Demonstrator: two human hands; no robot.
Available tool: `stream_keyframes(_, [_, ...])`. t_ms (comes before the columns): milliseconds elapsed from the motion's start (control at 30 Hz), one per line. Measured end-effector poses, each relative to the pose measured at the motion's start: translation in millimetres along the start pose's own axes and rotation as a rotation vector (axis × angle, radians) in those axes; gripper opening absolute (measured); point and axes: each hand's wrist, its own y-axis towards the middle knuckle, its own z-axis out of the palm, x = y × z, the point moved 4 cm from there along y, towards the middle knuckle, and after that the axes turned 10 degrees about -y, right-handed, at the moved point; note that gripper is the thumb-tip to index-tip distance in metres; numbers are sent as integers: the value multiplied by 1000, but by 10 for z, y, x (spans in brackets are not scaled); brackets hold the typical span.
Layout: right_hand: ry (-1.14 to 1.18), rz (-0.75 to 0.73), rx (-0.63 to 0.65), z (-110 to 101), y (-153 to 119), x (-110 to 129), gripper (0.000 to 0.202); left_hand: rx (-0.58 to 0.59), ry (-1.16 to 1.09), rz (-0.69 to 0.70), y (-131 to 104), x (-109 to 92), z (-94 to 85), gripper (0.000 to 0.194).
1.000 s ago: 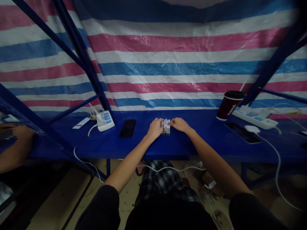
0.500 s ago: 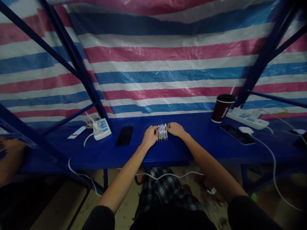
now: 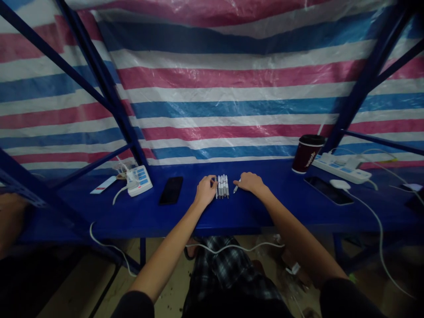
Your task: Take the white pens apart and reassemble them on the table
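Observation:
Several white and grey pens (image 3: 223, 187) lie side by side in a short row on the blue table, tips toward me. At the row's left end my left hand (image 3: 206, 189) is closed, thumb and fingers around a pen (image 3: 216, 191) that stands slightly apart from the others. To the right of the row, my right hand (image 3: 251, 182) pinches another pen (image 3: 236, 188), tilted and separated from the row by a gap. Part of that pen is hidden under the fingers.
A black phone (image 3: 171, 190) and a power strip (image 3: 139, 181) lie on the left. At right are a dark lidded cup (image 3: 308, 153) with a straw, another power strip (image 3: 342, 168), and a phone (image 3: 326, 190) with a white charger (image 3: 339, 184). Another person's hand (image 3: 11, 216) shows far left.
My right hand has moved right, away from the row, with a pen in it. My left hand stays beside the row's left end; more of the pens now shows.

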Motion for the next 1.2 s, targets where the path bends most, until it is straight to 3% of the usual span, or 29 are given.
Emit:
stream_keyframes(133, [60, 13, 23, -151, 74, -30, 29, -125, 26, 81, -1, -49, -95, 31])
stream_keyframes(233, [428, -118, 99, -293, 198, -2, 30, -231, 158, 309, 67, -279, -196, 42])
stream_keyframes(333, [777, -433, 73, -451, 344, 119, 21, -80, 345, 586, 258, -534, -124, 53])
stream_keyframes(400, [907, -564, 46, -477, 435, 177, 25, -15, 429, 642, 432, -582, -56, 49])
stream_keyframes(533, [1043, -534, 153, -240, 563, 203, 44, 56, 459, 609, 656, -412, 56, 38])
stream_keyframes(633, [1072, -481, 330, 8, 556, 206, 53, 124, 471, 584, 641, -236, 102, 29])
stream_keyframes(733, [1112, -457, 395, 124, 533, 218, 52, 175, 462, 552, 579, -160, 100, 31])
stream_keyframes(867, [1117, -468, 297, 130, 563, 250, 48, 221, 386, 493, 542, -172, 56, 30])
stream_keyframes(1000, [922, -541, 115, 77, 574, 275, 40, 252, 337, 456, 534, -193, -9, 30])
stream_keyframes(1100, [822, -564, -29, 11, 551, 283, 40, 222, 315, 449, 540, -197, -67, 30])
stream_keyframes(1200, [881, -550, -115, -26, 549, 302, 42, 175, 317, 427, 551, -174, -96, 32])
